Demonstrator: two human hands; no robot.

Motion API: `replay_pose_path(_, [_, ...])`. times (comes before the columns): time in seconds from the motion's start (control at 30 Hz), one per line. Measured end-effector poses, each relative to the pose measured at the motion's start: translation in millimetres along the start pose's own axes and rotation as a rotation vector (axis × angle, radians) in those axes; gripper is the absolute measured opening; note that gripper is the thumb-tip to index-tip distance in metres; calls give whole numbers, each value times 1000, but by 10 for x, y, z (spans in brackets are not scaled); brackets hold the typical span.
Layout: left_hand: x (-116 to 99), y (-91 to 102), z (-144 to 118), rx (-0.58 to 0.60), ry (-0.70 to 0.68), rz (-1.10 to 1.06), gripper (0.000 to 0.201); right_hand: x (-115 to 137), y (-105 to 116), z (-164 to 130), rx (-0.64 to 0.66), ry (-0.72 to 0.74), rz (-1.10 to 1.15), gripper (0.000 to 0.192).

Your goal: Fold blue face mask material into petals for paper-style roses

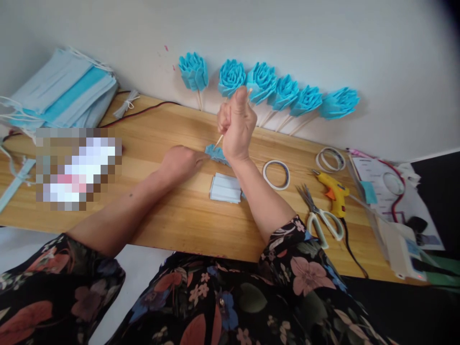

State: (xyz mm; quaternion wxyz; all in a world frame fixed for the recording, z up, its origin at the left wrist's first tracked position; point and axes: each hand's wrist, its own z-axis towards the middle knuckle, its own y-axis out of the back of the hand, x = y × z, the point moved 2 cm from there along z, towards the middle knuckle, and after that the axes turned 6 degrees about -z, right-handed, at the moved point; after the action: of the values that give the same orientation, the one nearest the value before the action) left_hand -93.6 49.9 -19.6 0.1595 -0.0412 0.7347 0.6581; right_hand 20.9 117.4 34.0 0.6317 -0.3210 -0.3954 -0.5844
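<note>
At the middle of the desk [172,225], the right hand [235,124] is standing raised with its fingers curled closed around a thin wooden stick [219,141], whose lower end is poking out below the fist toward seven o'clock and whose tip is showing above the thumb. Down at eight o'clock from that fist, the left hand [179,163] is lying low on the wood, its fingers pressing closed on a small blue folded piece [216,154] that is sitting just beside the stick's lower end; whether the stick is touching the piece, I cannot tell. Directly at six o'clock from the blue piece, a pale folded mask strip [225,188] is resting flat, close against the right forearm. Along the wall at twelve o'clock, six blue paper roses [266,81] on sticks are leaning in a row. Off at three o'clock, a roll of tape [276,174] is lying, with scissors [319,215] and a yellow glue gun [332,191] lying beyond it. Far at ten o'clock, a stack of blue face masks [61,93] is sitting at the desk's corner.
</note>
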Motion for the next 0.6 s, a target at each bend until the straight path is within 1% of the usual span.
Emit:
replay_pose_path(0.07, [2,-3,1,-8,-10,-1,41,35,15,17,-104,40,107,66])
replay_pose_path(0.13, [5,-10,0,-20,-28,25,42,56,21,33,-147,61,139,66])
replay_pose_path(0.17, [6,-13,-1,-28,-35,40,42,53,21,34,-149,61,137,66])
replay_pose_path(0.3, [6,-14,-3,-50,-45,56,41,-6,9,-5,-63,1,65,66])
replay_pose_path(0.33, [4,-12,-3,-46,-45,52,41,-4,11,-13,-59,-2,65,66])
replay_pose_path(0.5, [-9,1,-7,-12,-16,26,41,84,30,-3,-129,81,153,66])
replay_pose_path(0.6, [-15,9,-13,-16,-5,-3,39,31,7,-5,-93,71,136,65])
